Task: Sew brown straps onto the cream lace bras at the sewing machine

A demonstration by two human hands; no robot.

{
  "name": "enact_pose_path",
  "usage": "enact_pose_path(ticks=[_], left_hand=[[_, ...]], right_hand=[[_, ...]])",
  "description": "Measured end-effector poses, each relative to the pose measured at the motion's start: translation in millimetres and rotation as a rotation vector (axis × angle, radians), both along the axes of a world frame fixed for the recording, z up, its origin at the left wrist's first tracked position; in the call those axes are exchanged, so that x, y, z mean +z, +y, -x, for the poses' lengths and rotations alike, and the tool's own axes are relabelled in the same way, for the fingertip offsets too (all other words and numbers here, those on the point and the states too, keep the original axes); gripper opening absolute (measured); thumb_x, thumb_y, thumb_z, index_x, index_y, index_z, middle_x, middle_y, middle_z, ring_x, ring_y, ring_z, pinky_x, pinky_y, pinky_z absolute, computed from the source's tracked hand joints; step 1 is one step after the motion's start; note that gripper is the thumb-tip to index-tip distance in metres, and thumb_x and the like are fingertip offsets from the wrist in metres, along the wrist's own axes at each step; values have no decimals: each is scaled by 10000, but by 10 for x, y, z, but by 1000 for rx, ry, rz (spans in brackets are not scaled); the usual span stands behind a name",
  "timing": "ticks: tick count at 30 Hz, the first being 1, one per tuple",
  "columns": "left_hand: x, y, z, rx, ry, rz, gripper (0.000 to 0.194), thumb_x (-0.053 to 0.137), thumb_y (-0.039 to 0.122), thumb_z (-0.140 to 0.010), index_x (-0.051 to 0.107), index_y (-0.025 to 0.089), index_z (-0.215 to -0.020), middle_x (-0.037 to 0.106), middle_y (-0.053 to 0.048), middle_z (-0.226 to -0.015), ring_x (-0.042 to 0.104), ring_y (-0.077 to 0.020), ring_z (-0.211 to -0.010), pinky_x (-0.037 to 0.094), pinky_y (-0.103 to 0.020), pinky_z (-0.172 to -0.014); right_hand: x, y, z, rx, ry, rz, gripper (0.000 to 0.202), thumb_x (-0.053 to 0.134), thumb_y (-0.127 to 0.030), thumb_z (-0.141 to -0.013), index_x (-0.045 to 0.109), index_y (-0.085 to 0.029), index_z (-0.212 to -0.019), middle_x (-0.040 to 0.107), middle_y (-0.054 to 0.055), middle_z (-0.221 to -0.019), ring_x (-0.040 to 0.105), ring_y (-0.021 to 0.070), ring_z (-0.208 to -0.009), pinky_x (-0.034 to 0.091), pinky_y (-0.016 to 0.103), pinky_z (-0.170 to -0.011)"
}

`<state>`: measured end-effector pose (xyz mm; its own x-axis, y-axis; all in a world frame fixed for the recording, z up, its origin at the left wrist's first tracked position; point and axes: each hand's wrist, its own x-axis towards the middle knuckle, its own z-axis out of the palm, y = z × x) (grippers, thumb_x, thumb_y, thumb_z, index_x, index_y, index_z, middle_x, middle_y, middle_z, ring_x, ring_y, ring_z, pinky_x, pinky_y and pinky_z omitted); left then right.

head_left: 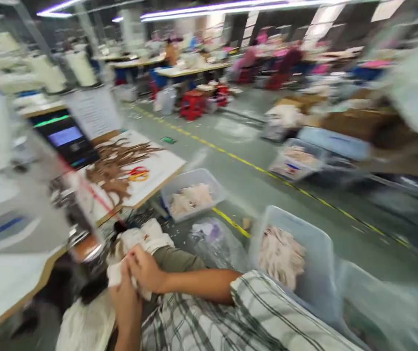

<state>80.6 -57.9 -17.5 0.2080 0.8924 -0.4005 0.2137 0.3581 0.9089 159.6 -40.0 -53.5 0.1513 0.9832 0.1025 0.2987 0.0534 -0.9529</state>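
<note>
Both hands meet over my lap, low and left of centre. My left hand [124,287] is closed on a piece of white cloth [114,274], which pokes out beside its fingers. Against it, my right hand [145,268] has its fingers curled in, gripping the same white cloth. More white cloth [153,234] lies bunched on my knee just beyond the hands. Part of the held piece is hidden by the fingers, and blur hides its exact shape.
A sewing machine [73,219] with a control panel [64,136] stands at left. Brown strips [121,161] and red-and-yellow scissors [138,173] lie on its table. Plastic bins [203,178] [318,234] of pale pieces and a clear bag [219,243] sit on the floor.
</note>
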Motion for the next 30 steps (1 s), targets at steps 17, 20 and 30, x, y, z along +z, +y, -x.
enact_pose_path(ticks=[17,20,30], left_hand=[[124,386,841,-121,105,-130,276,551,384,-890,678,147,-827,560,16,-627,463,-116,-587,376,-226,-558],[117,398,876,-89,90,-95,249,570,356,-882,694,146,-932,581,21,-654,471,-106,-568,385,-221,-550],[-7,386,819,385,-260,28,281,740,410,-809,715,133,-846,689,-20,-733,558,-98,-597,463,-219,-599]], right_hand=[[159,662,-359,926,-376,-164,90,602,-229,-857,570,-211,-939,620,-27,-719,557,120,-618,394,241,-570],[126,622,-354,733,-252,-90,107,584,-204,-820,517,-222,-902,508,-73,-617,452,94,-507,344,226,-503],[109,435,-347,431,-253,-371,127,588,-165,-910,664,-238,-982,732,29,-908,677,158,-854,539,302,-791]])
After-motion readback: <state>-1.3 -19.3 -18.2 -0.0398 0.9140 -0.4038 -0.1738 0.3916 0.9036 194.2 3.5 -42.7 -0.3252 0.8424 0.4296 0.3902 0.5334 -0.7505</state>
